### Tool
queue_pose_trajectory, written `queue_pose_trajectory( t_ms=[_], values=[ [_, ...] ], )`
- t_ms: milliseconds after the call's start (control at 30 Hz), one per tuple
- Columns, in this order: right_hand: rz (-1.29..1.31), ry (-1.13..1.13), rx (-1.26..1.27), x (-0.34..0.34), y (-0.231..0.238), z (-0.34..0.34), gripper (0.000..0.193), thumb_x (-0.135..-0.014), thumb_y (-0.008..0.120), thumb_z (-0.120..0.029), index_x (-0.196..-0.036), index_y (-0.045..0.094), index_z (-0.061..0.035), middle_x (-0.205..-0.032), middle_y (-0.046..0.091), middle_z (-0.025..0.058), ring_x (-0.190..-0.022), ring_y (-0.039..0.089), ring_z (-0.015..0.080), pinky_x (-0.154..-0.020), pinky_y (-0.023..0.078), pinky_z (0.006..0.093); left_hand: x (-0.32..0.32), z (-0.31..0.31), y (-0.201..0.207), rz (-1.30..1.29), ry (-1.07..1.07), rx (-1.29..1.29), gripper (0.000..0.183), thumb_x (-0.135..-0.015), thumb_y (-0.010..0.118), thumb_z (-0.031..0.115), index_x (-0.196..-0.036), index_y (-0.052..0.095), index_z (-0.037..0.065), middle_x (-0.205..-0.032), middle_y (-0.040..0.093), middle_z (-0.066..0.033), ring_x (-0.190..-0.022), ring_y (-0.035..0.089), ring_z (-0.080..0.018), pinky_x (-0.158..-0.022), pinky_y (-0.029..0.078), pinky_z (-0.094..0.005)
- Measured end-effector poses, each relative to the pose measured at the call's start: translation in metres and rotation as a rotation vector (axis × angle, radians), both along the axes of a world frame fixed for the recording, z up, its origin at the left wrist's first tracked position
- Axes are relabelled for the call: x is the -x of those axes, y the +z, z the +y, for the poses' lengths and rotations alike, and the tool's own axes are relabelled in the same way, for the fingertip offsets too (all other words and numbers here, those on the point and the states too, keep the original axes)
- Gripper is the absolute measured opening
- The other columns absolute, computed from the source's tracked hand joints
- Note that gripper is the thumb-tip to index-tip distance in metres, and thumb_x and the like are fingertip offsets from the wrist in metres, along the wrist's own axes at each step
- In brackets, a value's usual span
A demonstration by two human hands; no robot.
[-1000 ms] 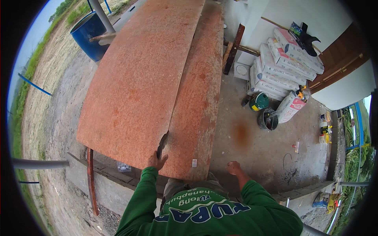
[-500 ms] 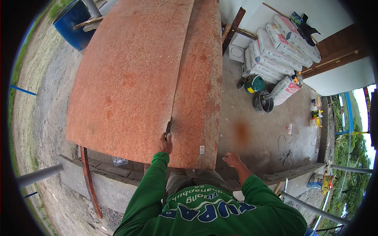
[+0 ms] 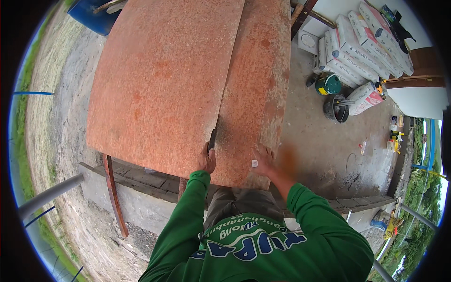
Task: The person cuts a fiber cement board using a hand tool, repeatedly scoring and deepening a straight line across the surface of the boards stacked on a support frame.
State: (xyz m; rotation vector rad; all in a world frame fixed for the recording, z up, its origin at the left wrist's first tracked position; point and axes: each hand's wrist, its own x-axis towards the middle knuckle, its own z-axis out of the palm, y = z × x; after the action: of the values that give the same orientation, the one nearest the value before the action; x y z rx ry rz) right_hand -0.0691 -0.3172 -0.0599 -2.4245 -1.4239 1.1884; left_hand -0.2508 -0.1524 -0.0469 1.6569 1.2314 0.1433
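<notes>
My left hand (image 3: 206,160) is closed around a narrow black hand tool (image 3: 213,139) whose exact kind I cannot make out. The tool lies along the near end of the straight edge of a reddish-orange panel (image 3: 164,84). Beneath that edge, to the right, a second reddish panel (image 3: 257,80) shows as a strip with a worn, paler right border. My right hand (image 3: 264,160) rests on this strip near its front right corner, fingers spread, holding nothing. A small white label (image 3: 254,163) shows beside its fingers.
Wooden legs (image 3: 113,195) stand below the panels, near a low concrete block wall (image 3: 141,199). On the right are stacked cement bags (image 3: 359,51), a black bucket (image 3: 335,110) and a green pail (image 3: 329,84). A blue drum (image 3: 94,19) stands far left.
My right hand has moved from beyond the panel's right edge onto the lower panel and opened. The left hand still grips the black tool at the seam. The whole view has shifted.
</notes>
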Motion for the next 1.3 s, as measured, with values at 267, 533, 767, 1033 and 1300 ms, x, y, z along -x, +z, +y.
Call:
queue_pose_trajectory(
  t_ms=[267,533,767,1033,1300],
  values=[
    [-0.243,0.173,0.237,-0.022,0.021,0.120,0.113,-0.057,0.077,-0.050,-0.144,0.011,-0.0209,-0.149,0.001,0.0135,-0.132,0.002,0.0484,-0.107,0.012,0.0591,-0.022,-0.009,0.037,0.189,-0.019,-0.125,0.054,-0.082,0.057,0.033,-0.122,0.045,0.000,-0.103,0.058,-0.0282,-0.099,0.057,-0.0395,-0.082,0.046,-0.0435],
    [-0.195,0.052,0.175,-0.015,0.002,0.128,0.115,-0.054,0.079,-0.051,-0.143,0.014,-0.0175,-0.148,-0.001,0.0170,-0.128,0.002,0.0562,-0.097,0.026,0.0675,0.026,-0.039,0.118,0.279,-0.054,-0.137,0.049,-0.081,0.059,0.020,-0.124,0.045,0.002,-0.097,0.060,-0.0270,-0.093,0.057,-0.0428,-0.079,0.047,-0.0452],
    [-0.212,0.066,0.212,-0.014,0.003,0.124,0.114,-0.054,0.080,-0.048,-0.143,0.016,-0.0160,-0.147,0.001,0.0180,-0.127,0.004,0.0571,-0.095,0.027,0.0690,0.105,-0.106,0.183,0.398,-0.039,-0.022,0.052,-0.075,0.063,0.009,-0.124,0.045,0.001,-0.099,0.060,-0.0267,-0.088,0.061,-0.0395,-0.072,0.049,-0.0447],
    [-0.220,0.065,0.122,0.004,0.011,0.132,0.114,-0.054,0.080,-0.048,-0.143,0.017,-0.0143,-0.146,0.004,0.0217,-0.125,0.003,0.0602,-0.092,0.025,0.0720,-0.015,-0.007,0.045,0.323,0.063,-0.047,0.044,-0.077,0.059,0.015,-0.119,0.051,0.007,-0.084,0.059,-0.0282,-0.082,0.058,-0.0441,-0.069,0.047,-0.0475],
    [-0.281,0.070,0.229,-0.019,-0.001,0.120,0.112,-0.057,0.078,-0.051,-0.143,0.015,-0.0171,-0.147,0.002,0.0213,-0.126,0.006,0.0591,-0.090,0.033,0.0681,0.100,-0.119,0.170,0.365,0.005,0.033,0.053,-0.073,0.063,0.005,-0.123,0.046,0.006,-0.091,0.063,-0.0240,-0.086,0.060,-0.0403,-0.070,0.051,-0.0448]
  ],
)
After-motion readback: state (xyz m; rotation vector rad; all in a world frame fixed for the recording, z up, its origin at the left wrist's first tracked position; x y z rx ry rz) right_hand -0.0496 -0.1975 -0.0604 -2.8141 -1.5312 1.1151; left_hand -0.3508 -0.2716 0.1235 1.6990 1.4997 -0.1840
